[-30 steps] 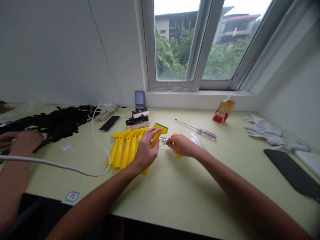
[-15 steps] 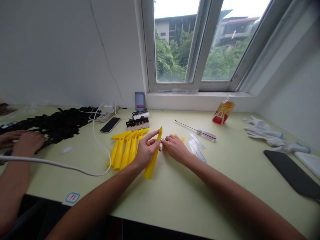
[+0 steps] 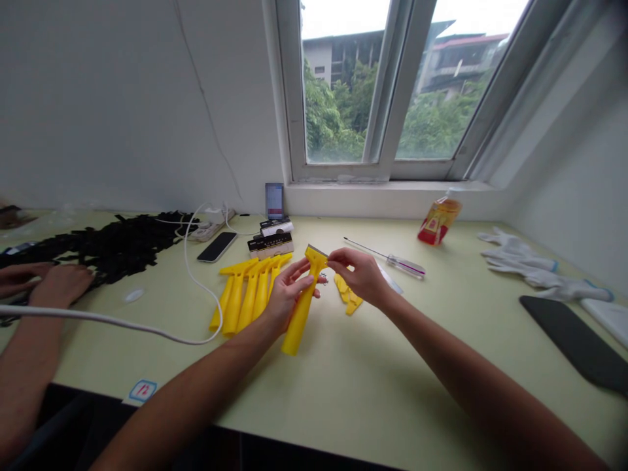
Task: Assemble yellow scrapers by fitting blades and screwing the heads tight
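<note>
My left hand is closed round the handle of a yellow scraper, tilted with its head pointing away from me. A thin grey blade edge shows along the top of the head. At the head's right end, the fingers of my right hand are pinched together; what they hold, if anything, is too small to tell. Small shiny metal parts lie just behind my left fingertips. Loose yellow plastic pieces rest below my right hand. Flat metal strips are partly hidden behind it.
Several yellow scrapers lie in a row left of my hand. Beyond are a screwdriver, small boxes, a phone and a bottle. White gloves lie right. A white cable crosses left, near another person's hands and black pieces.
The scraper's head has turned so its broad face shows. My right hand has moved from the small metal parts up to the head, uncovering the yellow pieces.
</note>
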The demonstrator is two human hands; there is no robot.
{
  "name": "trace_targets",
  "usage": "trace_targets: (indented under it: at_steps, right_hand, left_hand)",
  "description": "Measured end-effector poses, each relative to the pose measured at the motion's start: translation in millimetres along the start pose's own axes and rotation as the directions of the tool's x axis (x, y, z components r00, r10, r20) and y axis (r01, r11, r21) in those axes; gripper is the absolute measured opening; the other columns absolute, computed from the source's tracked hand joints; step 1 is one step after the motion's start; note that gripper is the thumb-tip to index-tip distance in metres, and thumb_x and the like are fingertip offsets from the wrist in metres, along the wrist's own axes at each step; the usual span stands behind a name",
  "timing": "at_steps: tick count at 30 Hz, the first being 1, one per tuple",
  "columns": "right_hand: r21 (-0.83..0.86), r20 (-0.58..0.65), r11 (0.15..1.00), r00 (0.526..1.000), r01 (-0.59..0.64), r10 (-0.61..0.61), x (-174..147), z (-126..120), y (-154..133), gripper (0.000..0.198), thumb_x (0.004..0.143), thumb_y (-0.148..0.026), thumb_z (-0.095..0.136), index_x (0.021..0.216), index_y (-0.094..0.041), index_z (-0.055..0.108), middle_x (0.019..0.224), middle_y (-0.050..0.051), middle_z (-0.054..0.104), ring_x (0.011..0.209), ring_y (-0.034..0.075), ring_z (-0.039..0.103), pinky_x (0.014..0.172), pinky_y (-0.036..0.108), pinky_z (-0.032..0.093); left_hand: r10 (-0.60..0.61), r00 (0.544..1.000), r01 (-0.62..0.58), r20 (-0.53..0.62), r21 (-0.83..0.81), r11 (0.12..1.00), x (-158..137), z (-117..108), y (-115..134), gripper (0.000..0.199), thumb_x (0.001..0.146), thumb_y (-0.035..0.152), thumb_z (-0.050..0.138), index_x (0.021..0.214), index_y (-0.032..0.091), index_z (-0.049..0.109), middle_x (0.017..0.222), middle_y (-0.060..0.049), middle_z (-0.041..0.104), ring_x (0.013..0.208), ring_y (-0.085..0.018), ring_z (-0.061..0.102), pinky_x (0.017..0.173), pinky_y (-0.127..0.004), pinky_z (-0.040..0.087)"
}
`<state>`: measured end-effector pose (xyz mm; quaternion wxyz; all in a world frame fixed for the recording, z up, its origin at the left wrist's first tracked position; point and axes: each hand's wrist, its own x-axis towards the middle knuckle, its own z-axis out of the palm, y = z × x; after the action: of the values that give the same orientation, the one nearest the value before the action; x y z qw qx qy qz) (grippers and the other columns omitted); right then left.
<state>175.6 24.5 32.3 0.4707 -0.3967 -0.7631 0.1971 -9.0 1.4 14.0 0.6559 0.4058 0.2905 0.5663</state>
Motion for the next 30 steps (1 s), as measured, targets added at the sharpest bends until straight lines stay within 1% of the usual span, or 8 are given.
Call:
trace_targets:
  at_steps: [3,6,11,14,19,26,30]
  right_hand:
    - [0.046,0.039,0.999,0.999,0.011,-0.013,-0.4,-0.3,-10.8,0.011,0.088,-0.028,0.06,0.092,-0.022,0.068,0.087,0.003,0.072,0.077,0.016,0.065,0.072,0.03,0.052]
    - [0.078,0.057,0.997,0.998,-0.015,0.011,-1.1,0.7,-16.2,0.012,0.088,-0.028,0.06,0.094,-0.022,0.068,0.086,0.002,0.072,0.076,0.016,0.065,0.072,0.03,0.052]
    - [0.08,0.029,0.997,1.0,0.002,-0.004,-0.1,0.6,-13.3,0.009,0.086,-0.026,0.063,0.088,-0.022,0.071,0.085,0.003,0.066,0.073,0.014,0.058,0.065,0.027,0.047]
    - [0.101,0.012,0.995,1.0,-0.022,0.021,1.1,0.3,-10.5,0.008,0.084,-0.026,0.065,0.086,-0.021,0.071,0.083,0.002,0.061,0.07,0.013,0.054,0.064,0.027,0.045]
    - [0.12,0.031,0.99,0.997,-0.072,0.069,1.8,-0.1,-9.9,0.007,0.082,-0.026,0.066,0.083,-0.02,0.067,0.081,0.001,0.06,0.07,0.013,0.052,0.065,0.027,0.044]
    - [0.086,0.05,0.994,0.997,-0.064,0.06,1.9,0.1,-9.0,0.006,0.082,-0.026,0.064,0.083,-0.02,0.063,0.081,0.001,0.059,0.071,0.013,0.051,0.066,0.028,0.043]
    - [0.069,0.045,0.991,0.993,-0.111,0.108,3.3,-3.0,-6.9,0.016,0.078,-0.029,0.067,0.087,-0.021,0.056,0.087,0.0,0.06,0.08,0.015,0.055,0.071,0.029,0.042]
  left_hand:
    - [-0.035,0.999,0.035,0.014,0.003,0.999,-2.9,2.7,-0.7,0.049,0.067,0.019,0.079,0.114,0.018,0.067,0.124,-0.014,0.062,0.087,-0.026,0.071,0.057,-0.027,0.053]
    - [-0.061,0.998,0.061,0.035,0.009,0.998,-4.5,4.0,-1.3,0.049,0.066,0.02,0.079,0.113,0.018,0.066,0.123,-0.014,0.062,0.086,-0.027,0.071,0.057,-0.028,0.053]
    - [-0.067,0.995,0.067,0.075,0.011,0.998,-5.2,3.3,-3.1,0.048,0.067,0.022,0.079,0.113,0.017,0.067,0.121,-0.014,0.062,0.084,-0.026,0.071,0.057,-0.028,0.053]
    - [-0.067,0.993,0.067,0.1,0.009,0.998,-5.4,2.3,-3.2,0.045,0.069,0.021,0.078,0.112,0.018,0.067,0.12,-0.013,0.063,0.084,-0.025,0.071,0.058,-0.028,0.052]
    - [-0.08,0.988,0.078,0.136,0.024,0.997,-5.7,0.2,-4.1,0.041,0.07,0.021,0.078,0.109,0.018,0.067,0.118,-0.013,0.063,0.081,-0.023,0.069,0.058,-0.028,0.052]
    - [-0.107,0.977,0.099,0.185,0.05,0.994,-6.2,-1.2,-6.0,0.041,0.072,0.023,0.076,0.112,0.02,0.066,0.12,-0.012,0.062,0.083,-0.022,0.069,0.059,-0.028,0.053]
    - [-0.116,0.97,0.102,0.213,0.076,0.992,-5.5,-1.2,-5.7,0.042,0.071,0.027,0.078,0.11,0.019,0.064,0.118,-0.012,0.062,0.079,-0.02,0.069,0.056,-0.027,0.052]
